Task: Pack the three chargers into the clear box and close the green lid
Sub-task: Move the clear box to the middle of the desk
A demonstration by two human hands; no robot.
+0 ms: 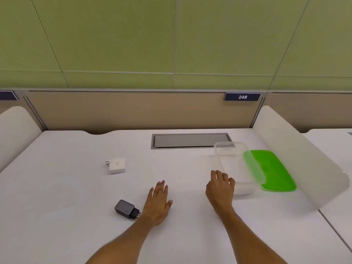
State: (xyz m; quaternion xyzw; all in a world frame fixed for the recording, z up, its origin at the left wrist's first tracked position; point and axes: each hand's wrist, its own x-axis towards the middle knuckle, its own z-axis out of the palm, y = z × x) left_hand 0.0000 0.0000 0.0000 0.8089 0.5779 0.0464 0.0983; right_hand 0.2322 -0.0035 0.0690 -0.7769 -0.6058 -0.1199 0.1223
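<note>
A clear box point(227, 152) lies on the white desk at the right, and its green lid point(274, 170) leans open beside it on the right. My right hand point(221, 187) hovers at the box's near left corner with fingers curled and nothing visibly held. My left hand point(159, 201) rests flat on the desk, fingers apart. A black charger point(126, 209) lies just left of my left wrist. Farther back on the left sits a white charger point(116, 165). I see only these two chargers.
A grey cable hatch point(190, 140) is set into the desk at the back. Translucent side dividers point(297, 149) stand at right and left. A beige back panel carries a label reading 248 point(242, 96).
</note>
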